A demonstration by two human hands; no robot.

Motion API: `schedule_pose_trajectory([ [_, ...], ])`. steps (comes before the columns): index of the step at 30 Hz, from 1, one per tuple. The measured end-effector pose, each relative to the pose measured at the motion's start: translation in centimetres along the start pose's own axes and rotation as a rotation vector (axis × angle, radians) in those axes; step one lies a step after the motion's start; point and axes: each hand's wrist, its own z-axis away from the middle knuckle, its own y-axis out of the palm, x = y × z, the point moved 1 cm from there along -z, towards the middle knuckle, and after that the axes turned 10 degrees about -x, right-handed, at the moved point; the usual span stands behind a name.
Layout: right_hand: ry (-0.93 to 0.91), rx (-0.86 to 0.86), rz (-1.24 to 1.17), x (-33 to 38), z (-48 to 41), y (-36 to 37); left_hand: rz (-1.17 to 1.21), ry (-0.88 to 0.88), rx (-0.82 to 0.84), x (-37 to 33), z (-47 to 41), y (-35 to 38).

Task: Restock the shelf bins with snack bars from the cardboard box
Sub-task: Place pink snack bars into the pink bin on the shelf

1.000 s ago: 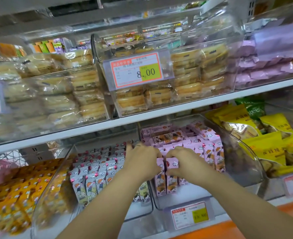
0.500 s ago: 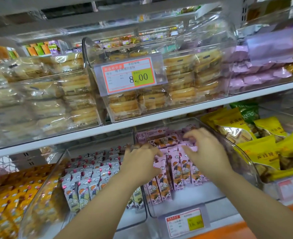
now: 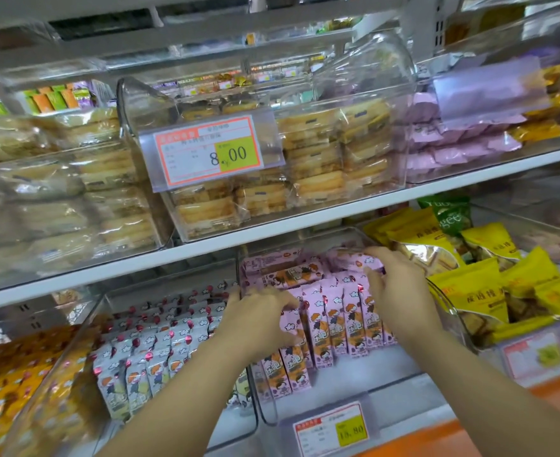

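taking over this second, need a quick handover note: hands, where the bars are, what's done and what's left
Left hand: on the standing pink snack bars at the left of the clear bin; grip unclear.
Right hand: fingers and thumb curled round bars at the bin's rear right.
Done: rows of bars stand in the rear of the bin.
Left: the front of the bin floor is bare, so more should fit. Cardboard box is not in view.
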Motion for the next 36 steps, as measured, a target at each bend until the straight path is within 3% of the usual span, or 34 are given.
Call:
schedule_pose_trajectory([
  [3,-0.005,-0.045,-0.142,1.1,0.0,-0.9,-0.024,0.014,-0.029,-0.1,0.1,0.0],
  [8,-0.002,-0.013,-0.257,2.4,-0.9,-3.4,-0.003,0.068,-0.209,-1.7,-0.5,-0.8],
  [12,-0.042,0.113,-0.228,3.0,-1.3,-4.6,0.036,0.072,-0.167,-2.7,-1.9,-0.1],
  [26,-0.082,0.596,-0.016,2.8,-1.5,-4.7,-0.154,0.104,-0.065,-2.7,-2.8,1.4],
  [36,-0.106,0.69,-0.05,3.3,-0.1,-2.0,-0.157,0.135,-0.065,-2.5,-2.1,1.0],
])
